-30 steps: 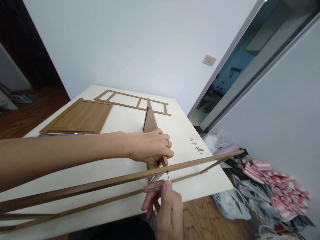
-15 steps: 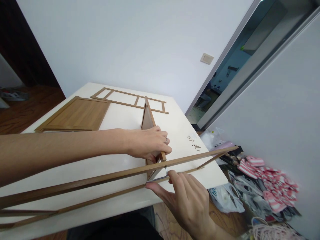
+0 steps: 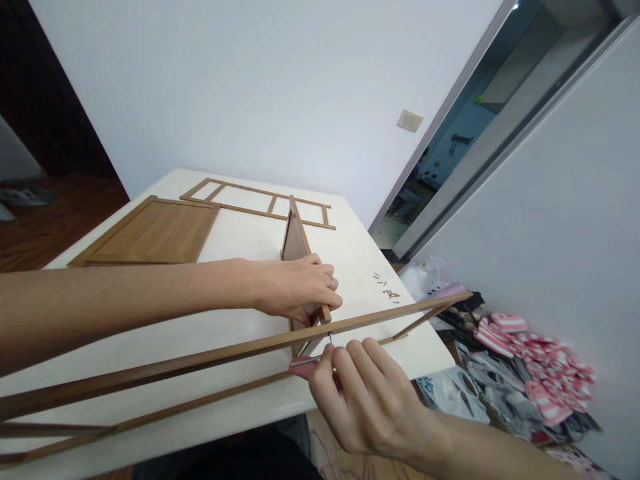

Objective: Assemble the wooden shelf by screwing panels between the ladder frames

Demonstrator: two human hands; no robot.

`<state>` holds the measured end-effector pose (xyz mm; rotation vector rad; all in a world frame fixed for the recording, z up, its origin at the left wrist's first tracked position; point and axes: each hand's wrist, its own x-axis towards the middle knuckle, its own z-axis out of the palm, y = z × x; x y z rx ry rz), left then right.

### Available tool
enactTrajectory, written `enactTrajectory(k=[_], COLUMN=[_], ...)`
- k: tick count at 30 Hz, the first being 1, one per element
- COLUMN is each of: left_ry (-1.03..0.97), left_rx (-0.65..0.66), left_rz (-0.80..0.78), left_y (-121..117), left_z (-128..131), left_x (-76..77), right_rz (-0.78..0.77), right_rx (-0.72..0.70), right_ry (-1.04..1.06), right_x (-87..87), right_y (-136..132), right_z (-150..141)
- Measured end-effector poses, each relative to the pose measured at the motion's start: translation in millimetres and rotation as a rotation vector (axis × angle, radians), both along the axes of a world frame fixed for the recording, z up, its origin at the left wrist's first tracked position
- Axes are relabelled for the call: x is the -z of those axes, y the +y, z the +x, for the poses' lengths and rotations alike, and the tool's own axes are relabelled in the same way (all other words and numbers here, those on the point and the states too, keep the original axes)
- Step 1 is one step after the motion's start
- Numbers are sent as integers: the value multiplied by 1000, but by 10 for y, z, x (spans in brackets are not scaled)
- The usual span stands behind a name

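Note:
My left hand (image 3: 303,288) is closed over the edge of an upright wooden panel (image 3: 295,238), close to where the panel meets the top rail of a long wooden frame (image 3: 210,358). In my right hand (image 3: 373,397) is a metal Allen key (image 3: 306,361), pinched between thumb and fingers. Its short end points up to the near side of the rail, at the joint with the panel; whether it sits in a screw head is too small to tell. The frame stands on its side along the near edge of the white table.
A flat wooden panel (image 3: 160,231) lies on the table (image 3: 240,243) at left, and a ladder-like wooden frame (image 3: 255,211) lies behind it. Several small screws or dowels (image 3: 389,291) are scattered at right. Plastic bags (image 3: 453,393) and striped cloth (image 3: 545,367) crowd the floor at right.
My right hand has turned about the Allen key, from below the rail with palm up, through spread fingers, to knuckles up with fingers closed. My left hand has kept its hold on the panel.

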<state>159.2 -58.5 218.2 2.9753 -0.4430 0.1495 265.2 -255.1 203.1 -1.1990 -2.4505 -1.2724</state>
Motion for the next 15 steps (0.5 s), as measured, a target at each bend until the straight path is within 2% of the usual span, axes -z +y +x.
enactTrajectory(k=[3, 8, 11, 15], left_ry=[37, 69, 58, 73], left_rx=[-12, -27, -21, -22], left_rz=[26, 57, 51, 39], left_y=[-10, -23, -20, -16], left_z=[5, 10, 9, 9], left_x=[-17, -36, -35, -29], right_rz=[62, 134, 142, 145], right_rx=[-43, -25, -24, 30], right_ry=[-5, 81, 214, 498], right_x=[13, 53, 80, 149], right_y=[56, 108, 133, 146], right_z=[26, 9, -20, -49])
